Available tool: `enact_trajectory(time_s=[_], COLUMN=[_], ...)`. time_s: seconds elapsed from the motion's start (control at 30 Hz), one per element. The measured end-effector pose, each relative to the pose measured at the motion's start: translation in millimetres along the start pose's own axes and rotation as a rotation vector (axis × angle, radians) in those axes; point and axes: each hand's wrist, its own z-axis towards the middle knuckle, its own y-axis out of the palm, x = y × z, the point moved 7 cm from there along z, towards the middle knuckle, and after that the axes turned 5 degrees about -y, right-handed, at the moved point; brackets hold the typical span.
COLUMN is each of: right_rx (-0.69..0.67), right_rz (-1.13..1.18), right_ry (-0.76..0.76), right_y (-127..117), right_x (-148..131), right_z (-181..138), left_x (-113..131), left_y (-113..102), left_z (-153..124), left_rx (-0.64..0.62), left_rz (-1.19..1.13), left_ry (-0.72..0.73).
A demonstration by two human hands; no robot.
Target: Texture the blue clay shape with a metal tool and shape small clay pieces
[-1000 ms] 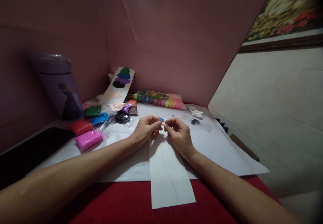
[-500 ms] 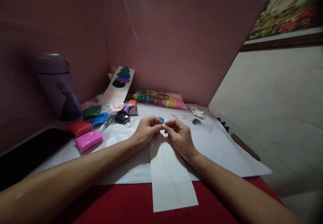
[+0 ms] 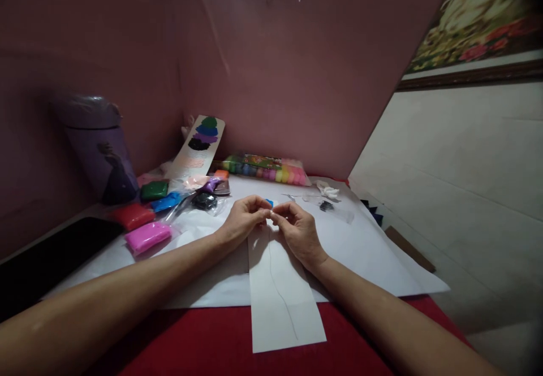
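My left hand point(image 3: 244, 219) and my right hand point(image 3: 300, 233) meet fingertip to fingertip over the upper end of a white paper strip point(image 3: 282, 302). Both are closed in a pinch on a tiny white piece point(image 3: 270, 214), which looks like soft clay and is mostly covered by the fingers. A thin curved pencil line runs down the strip, whose lower end overhangs the white sheet. Just beyond my fingertips a small patch of blue point(image 3: 269, 202) shows on the strip's top part.
Bagged clay lies at left, among it a pink pack point(image 3: 148, 237), a red pack point(image 3: 133, 215) and a green pack point(image 3: 154, 190). Behind stand a purple tumbler point(image 3: 95, 161) and a painted card point(image 3: 197, 144). A bag of coloured clay point(image 3: 267, 169) rests against the pink wall. White clay point(image 3: 327, 189) sits at right.
The view has shifted slightly, so everything sits a little differently in the picture. My fingers still pinch the white piece, with only a slight change in how the fingertips meet.
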Motion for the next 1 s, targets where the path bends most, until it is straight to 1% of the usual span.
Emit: enact_trajectory(time_s=[0.1, 0.17, 0.3, 0.37, 0.43, 0.57, 0.67, 0.77, 0.83, 1.0], right_rx=[0.030, 0.044, 0.019, 0.016, 0.035, 0.057, 0.036, 0.041, 0.067, 0.100], right_rz=[-0.010, -0.006, 0.038, 0.051, 0.048, 0.036, 0.029, 0.027, 0.024, 0.026], right_ry=[-0.016, -0.025, -0.026, -0.015, -0.014, -0.013, 0.006, -0.003, -0.025, -0.048], right_y=[-2.2, -2.9, -1.1, -1.1, -2.8, -4.8, -3.5, -4.1, -5.8, -8.0], right_x=[-0.8, -1.7, -1.6, 0.3, 1.8, 3.0, 3.6, 3.4, 3.1, 2.9], right_z=[1.4, 1.7, 1.2, 0.8, 0.8, 0.6, 0.4, 1.1, 1.9, 2.9], left_x=[-1.2, -2.3, 0.9, 3.4, 3.6, -0.8, -3.4, -5.0, -7.7, -12.0], left_y=[0.0, -0.6, -1.7, -3.5, -4.7, -3.4, -3.5, -5.0, -5.4, -4.4], left_z=[-0.2, 0.3, 1.0, 0.8, 0.5, 1.0, 2.0, 3.8, 5.4, 7.0], left_rx=[0.008, 0.014, 0.028, 0.057, 0.077, 0.044, 0.026, 0.041, 0.047, 0.027], left_rz=[-0.040, -0.018, 0.047, 0.022, -0.015, 0.018, 0.047, -0.020, -0.059, -0.047], left_ry=[-0.024, -0.034, 0.012, 0.034, 0.023, -0.035, -0.033, -0.013, -0.028, -0.060])
